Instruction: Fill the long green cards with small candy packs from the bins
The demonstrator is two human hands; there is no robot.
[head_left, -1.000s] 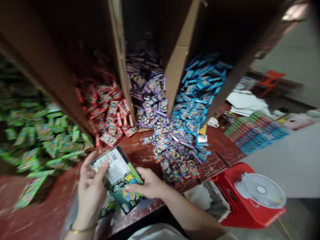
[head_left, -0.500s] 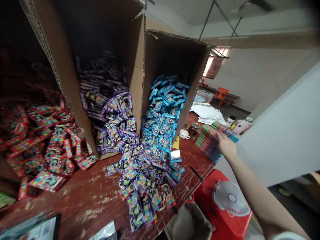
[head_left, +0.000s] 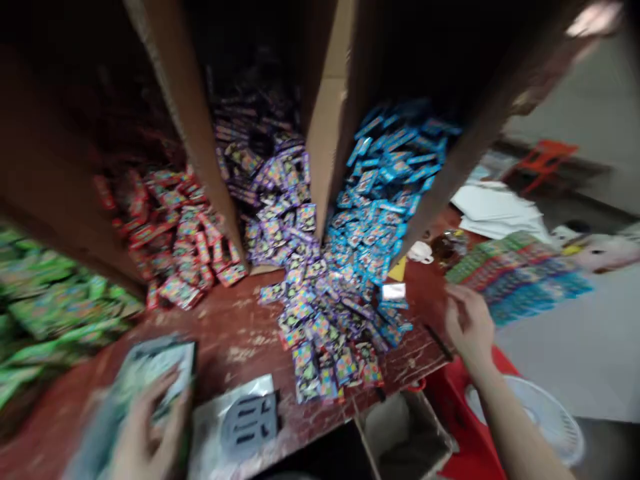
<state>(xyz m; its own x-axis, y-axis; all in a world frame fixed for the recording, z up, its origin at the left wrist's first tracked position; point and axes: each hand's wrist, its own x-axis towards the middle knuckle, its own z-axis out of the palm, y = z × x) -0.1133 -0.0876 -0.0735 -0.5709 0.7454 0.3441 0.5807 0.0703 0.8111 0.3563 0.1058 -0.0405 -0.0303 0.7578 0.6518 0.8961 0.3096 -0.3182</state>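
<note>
Scuffed red tabletop point(head_left: 237, 333) | green-red-blue packet stack point(head_left: 530, 270) left standing, right hand point(head_left: 473, 330) just pulled back beside it, half-curled, grip unclear | well left of it, left hand point(head_left: 147, 433) spread over flat greenish pack point(head_left: 137, 367)

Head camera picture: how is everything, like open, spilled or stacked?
Left hand: on the printed pack; grip unclear.
Right hand: fingers curled; unclear if holding anything.
Packet stack: neat rows.
Cardboard boxes: open at the front.
Red packets: heaped loose.
Green packets: heaped loose.
Purple packets: spilling onto the table.
Blue packets: spilling out too.
Papers: piled loosely.
Bin: open-topped.
Fan: blurred; can't tell if running.
</note>
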